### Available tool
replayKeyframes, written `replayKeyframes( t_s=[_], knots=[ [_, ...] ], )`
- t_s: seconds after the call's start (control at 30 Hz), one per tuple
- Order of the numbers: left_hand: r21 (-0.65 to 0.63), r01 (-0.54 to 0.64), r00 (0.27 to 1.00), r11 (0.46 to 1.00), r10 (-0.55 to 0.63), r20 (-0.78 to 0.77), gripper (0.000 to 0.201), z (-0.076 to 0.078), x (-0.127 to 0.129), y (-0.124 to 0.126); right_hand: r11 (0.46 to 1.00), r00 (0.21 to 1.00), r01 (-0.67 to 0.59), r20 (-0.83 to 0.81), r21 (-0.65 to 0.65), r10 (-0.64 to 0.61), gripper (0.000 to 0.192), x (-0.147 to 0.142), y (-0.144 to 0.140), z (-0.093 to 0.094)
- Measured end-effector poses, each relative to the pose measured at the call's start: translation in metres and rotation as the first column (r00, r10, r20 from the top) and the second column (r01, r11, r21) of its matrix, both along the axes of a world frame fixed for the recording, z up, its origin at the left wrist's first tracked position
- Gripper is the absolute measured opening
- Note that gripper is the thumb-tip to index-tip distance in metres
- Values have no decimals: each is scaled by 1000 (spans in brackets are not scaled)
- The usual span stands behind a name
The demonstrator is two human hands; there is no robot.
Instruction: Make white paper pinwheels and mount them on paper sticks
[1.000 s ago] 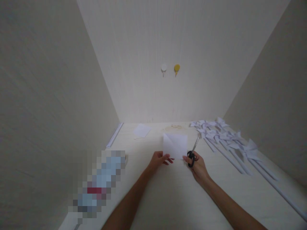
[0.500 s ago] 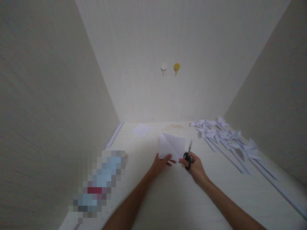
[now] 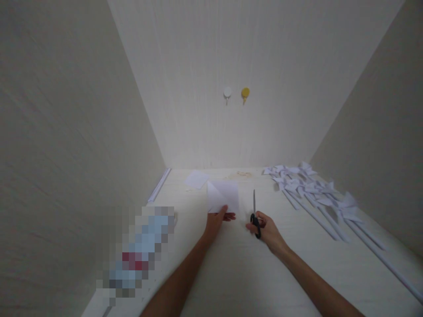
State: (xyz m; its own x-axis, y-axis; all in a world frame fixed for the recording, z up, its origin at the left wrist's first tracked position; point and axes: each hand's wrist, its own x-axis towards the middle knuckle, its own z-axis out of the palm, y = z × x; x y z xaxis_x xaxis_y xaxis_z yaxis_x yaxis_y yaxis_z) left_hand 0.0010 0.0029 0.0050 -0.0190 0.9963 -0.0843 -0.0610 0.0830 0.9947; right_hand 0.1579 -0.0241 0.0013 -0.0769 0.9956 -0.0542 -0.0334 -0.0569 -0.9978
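While the left hand (image 3: 215,221) pinches the near edge of a white paper square (image 3: 223,196) between its fingers, holding it just above the bench (image 3: 238,264), the right hand (image 3: 266,227) grips black-handled scissors (image 3: 254,214), fingers curled through the loops, blades together and pointing away. Paper pinwheels (image 3: 313,191) lie far right; another paper sheet (image 3: 196,179) lies beyond.

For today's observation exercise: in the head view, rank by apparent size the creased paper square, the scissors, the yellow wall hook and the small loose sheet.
1. Creased paper square, held by the left hand.
2. Small loose sheet; it lies farther away, so unsure.
3. Scissors, in the right hand.
4. Yellow wall hook, farthest away.
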Motion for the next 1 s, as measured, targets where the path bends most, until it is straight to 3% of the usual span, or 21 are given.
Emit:
replayKeyframes(
  t_s=[0.23, 0.47, 0.63, 1.0],
  knots=[
    [49, -107, 993, 993, 105, 48, 31, -3, -6, 3, 963, 952, -265, 142, -52, 270, 29, 8, -2, 6],
    [36, -177, 968, 984, 167, 190, 26, -5, -11, 11, 948, 923, -317, 218, -35, 317, 32, 16, 2, 2],
    [-11, -149, 971, 989, 148, 188, 25, -7, -8, 9, 934, 908, -349, 219, -80, 358, 31, 17, 3, -6],
    [35, -97, 973, 995, 87, 215, 28, -7, -7, 9, 926, 898, -366, 224, -97, 378, 31, 16, -2, 5]
  ],
)
